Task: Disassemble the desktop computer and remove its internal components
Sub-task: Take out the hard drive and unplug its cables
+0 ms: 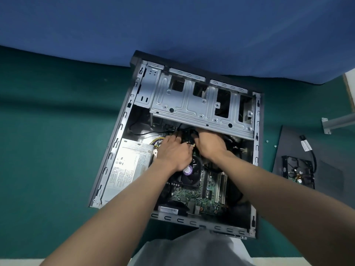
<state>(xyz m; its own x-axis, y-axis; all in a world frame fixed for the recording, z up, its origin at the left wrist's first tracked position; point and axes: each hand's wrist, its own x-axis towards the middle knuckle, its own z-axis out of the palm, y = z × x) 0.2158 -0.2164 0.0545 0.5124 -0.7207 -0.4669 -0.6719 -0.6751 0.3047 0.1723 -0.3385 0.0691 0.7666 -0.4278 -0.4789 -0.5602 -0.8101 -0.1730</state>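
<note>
Green mat (pixel 48 131): left hand (pixel 173 152) and right hand (pixel 210 144) among cables (pixel 187 134) inside case (pixel 115 143), grips unclear.

Bare galvanized metal drive cage (pixel 201 104) (dull sheen), glossy green circuit board (pixel 192 194), matt green tabletop (pixel 48 150).

An open computer case (pixel 123 131) lies on its side on a green surface (pixel 48 141), its far end against a blue backdrop (pixel 172 25). Both hands reach into its middle, close together among dark cables (pixel 146 133) just below the grey drive cage (pixel 192 104). The left hand (pixel 172 152) has its fingers bent down into the wires; the right hand (pixel 209 144) has its fingertips hidden under the cage edge, so neither grasp can be made out. A silver power supply (pixel 126 166) fills the case's left side, beside the green motherboard (pixel 192 194) and its cooler fan (pixel 192 175). To the right, apart from the case, a hard drive (pixel 297 169) and a loose cable (pixel 307 148) rest on a dark panel (pixel 330 173).
</note>
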